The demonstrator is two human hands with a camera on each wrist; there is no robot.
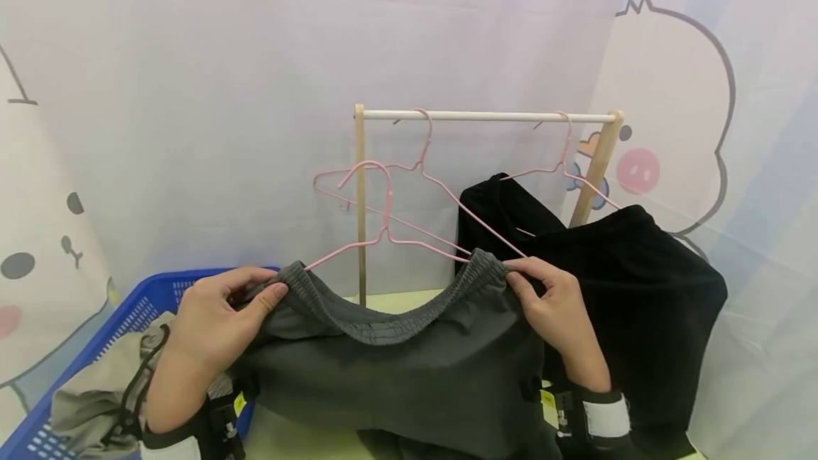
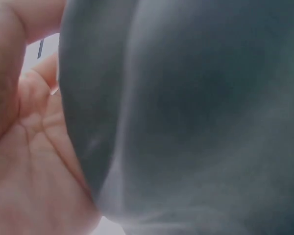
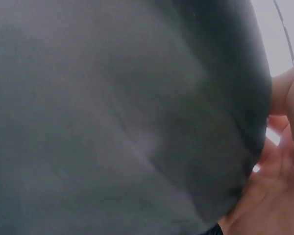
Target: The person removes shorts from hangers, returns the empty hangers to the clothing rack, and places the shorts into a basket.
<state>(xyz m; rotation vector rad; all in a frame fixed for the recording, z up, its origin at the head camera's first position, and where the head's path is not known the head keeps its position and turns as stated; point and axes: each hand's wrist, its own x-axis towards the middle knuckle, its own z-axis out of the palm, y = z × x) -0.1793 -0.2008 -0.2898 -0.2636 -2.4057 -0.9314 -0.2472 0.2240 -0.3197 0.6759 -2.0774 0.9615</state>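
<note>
Dark grey elastic-waist pants (image 1: 396,382) hang between my hands in the head view, their gathered waistband dipping in the middle. A pink hanger (image 1: 387,211) rises out of the waist, its hook free of the rail and its lower parts hidden inside the cloth. My left hand (image 1: 220,311) pinches the waistband's left end between thumb and fingers. At the opposite end, my right hand (image 1: 556,304) pinches the waistband the same way. Grey cloth fills most of both wrist views, with the left palm (image 2: 39,161) and right palm (image 3: 269,196) beside it.
Behind the pants stands a rack with a white rail (image 1: 486,116). A bare pink hanger (image 1: 441,187) and another holding a black garment (image 1: 639,289) hang from it. At left, a blue basket (image 1: 143,297) contains beige clothing (image 1: 102,389). A printed curtain (image 1: 211,91) forms the backdrop.
</note>
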